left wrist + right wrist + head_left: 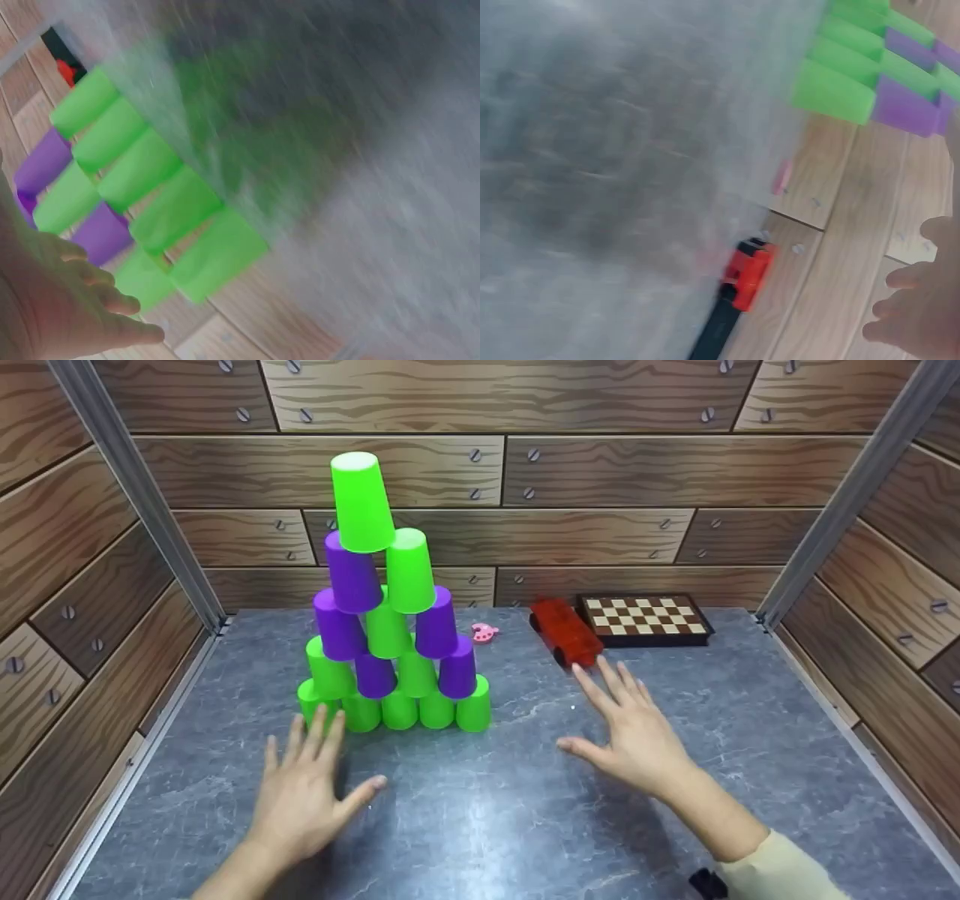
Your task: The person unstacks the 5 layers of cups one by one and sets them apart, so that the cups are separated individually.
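Note:
A pyramid of upside-down green and purple cups stands left of the middle of the table, with a green cup (363, 502) at its top and a row of green cups (399, 711) as its base. My left hand (298, 795) hovers in front of the pyramid's left side, fingers spread and straight, holding nothing; whether its fingertips touch a cup cannot be told. Over the right part of the table is my right hand (637, 735), also spread and holding nothing. Its fingertips appear just in front of a red toy car (564, 630).
Behind the car lies a checkered game board (645, 616) in a dark case. A small pink toy (484, 633) sits between the cups and the car. Wood-patterned walls (480, 472) enclose the grey marbled table (480, 825) at the back and both sides.

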`<state>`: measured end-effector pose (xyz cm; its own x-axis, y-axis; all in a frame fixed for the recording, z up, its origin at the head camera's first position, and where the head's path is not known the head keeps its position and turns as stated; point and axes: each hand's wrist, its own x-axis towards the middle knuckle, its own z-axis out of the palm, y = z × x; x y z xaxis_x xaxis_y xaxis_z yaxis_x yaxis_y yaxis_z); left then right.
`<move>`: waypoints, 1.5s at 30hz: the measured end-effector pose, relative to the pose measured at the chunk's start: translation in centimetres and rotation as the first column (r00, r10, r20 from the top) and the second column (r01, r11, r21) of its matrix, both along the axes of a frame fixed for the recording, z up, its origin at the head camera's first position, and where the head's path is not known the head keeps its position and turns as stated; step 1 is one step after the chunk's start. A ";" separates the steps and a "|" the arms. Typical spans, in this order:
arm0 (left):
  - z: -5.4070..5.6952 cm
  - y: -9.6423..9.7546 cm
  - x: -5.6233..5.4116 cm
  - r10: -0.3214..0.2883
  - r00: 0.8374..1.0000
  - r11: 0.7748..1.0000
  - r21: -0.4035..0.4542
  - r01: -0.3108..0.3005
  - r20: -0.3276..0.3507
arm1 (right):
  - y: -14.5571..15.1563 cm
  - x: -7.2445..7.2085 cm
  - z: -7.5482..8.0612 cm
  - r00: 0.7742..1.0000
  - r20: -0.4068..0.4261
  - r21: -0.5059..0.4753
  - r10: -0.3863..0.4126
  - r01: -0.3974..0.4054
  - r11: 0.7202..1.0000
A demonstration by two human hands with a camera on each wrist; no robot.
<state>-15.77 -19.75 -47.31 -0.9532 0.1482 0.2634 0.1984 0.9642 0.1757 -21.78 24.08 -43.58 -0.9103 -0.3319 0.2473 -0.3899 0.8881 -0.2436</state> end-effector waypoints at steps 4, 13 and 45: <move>0.8 -1.9 -0.6 0.016 1.000 0.999 0.049 -0.016 0.008 | -0.7 -0.6 2.0 0.998 -0.044 -0.061 0.048 -0.051 0.997; 1.7 -5.9 -4.1 0.006 0.997 0.970 0.241 -0.026 0.083 | -2.6 -2.6 6.4 0.981 -0.125 -0.212 0.149 -0.173 0.962; 0.5 -10.1 -12.2 -0.196 0.939 0.826 0.564 0.003 0.281 | -10.0 -9.6 15.5 0.931 -0.068 -0.735 0.359 -0.290 0.613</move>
<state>-27.96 -29.85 -46.77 -0.9853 0.1695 0.0199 0.1292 0.6646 0.7360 -31.40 14.07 -28.13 -0.8064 -0.3560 0.4722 -0.5659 0.2327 -0.7909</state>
